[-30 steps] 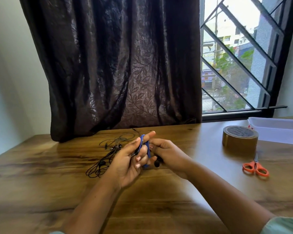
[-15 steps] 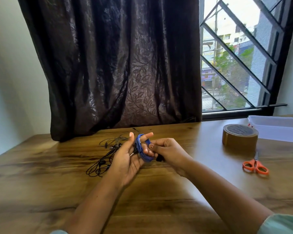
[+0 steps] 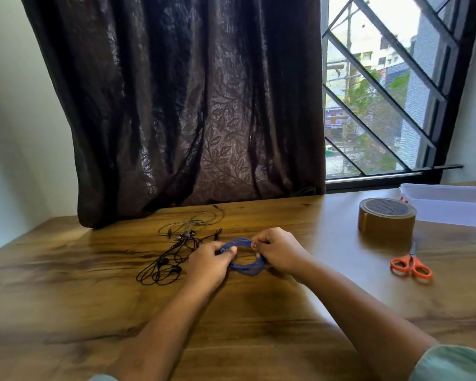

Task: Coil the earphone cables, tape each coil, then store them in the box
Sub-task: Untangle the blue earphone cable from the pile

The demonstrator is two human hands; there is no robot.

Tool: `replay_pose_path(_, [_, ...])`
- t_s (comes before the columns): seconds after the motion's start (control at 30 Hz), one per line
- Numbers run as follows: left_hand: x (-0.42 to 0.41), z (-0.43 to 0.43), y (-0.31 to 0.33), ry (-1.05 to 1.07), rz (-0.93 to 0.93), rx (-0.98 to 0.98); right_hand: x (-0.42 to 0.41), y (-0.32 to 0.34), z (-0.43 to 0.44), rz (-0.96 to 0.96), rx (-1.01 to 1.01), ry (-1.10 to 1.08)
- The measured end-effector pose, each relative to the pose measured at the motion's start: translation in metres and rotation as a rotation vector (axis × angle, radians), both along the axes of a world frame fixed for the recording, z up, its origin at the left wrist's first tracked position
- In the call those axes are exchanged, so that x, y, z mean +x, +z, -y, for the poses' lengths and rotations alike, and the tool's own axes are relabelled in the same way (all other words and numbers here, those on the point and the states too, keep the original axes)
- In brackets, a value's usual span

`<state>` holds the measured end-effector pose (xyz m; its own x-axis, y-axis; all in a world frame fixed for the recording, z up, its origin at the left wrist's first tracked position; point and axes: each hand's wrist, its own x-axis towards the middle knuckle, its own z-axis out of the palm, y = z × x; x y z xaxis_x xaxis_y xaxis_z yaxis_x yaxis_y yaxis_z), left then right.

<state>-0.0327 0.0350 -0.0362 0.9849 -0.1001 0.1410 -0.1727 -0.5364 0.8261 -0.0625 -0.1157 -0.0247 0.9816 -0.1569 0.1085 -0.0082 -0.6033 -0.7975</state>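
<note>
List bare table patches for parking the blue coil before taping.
Free: wood between right hand and tape roll; near table strip around the forearms; far left beyond the black earphones. Crowded: right edge (tape roll, scissors, plastic box) and those earphones beside the left hand.

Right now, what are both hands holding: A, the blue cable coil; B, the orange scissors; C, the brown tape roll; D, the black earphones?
A: the left hand and the right hand each grip one side of the blue cable coil.

A pale green sleeve ends above each bare forearm.
</note>
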Motion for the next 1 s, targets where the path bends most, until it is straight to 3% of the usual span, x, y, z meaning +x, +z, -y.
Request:
replay_pose_path(0.13, [-0.003, -0.002, 0.005, 0.024, 0.123, 0.219, 0.003, -0.005, 0.002, 0.029, 0.030, -0.036])
replay_pose_path(0.37, [-0.005, -0.001, 0.001, -0.031, 0.270, 0.480, 0.003, -0.007, 0.005, 0.062, -0.129, -0.063])
replay_pose_path(0.5, [-0.004, 0.001, -0.001, -0.042, 0.264, 0.500, 0.002, -0.008, 0.005, 0.109, -0.185, -0.062])
replay_pose_path(0.67, [-0.006, 0.003, -0.003, -0.069, 0.391, 0.569, 0.004, -0.013, 0.004, 0.125, -0.280, -0.078])
replay_pose_path(1.0, [0.000, 0.007, -0.012, -0.109, 0.378, 0.493, 0.004, -0.018, 0.004, 0.160, -0.423, -0.132])
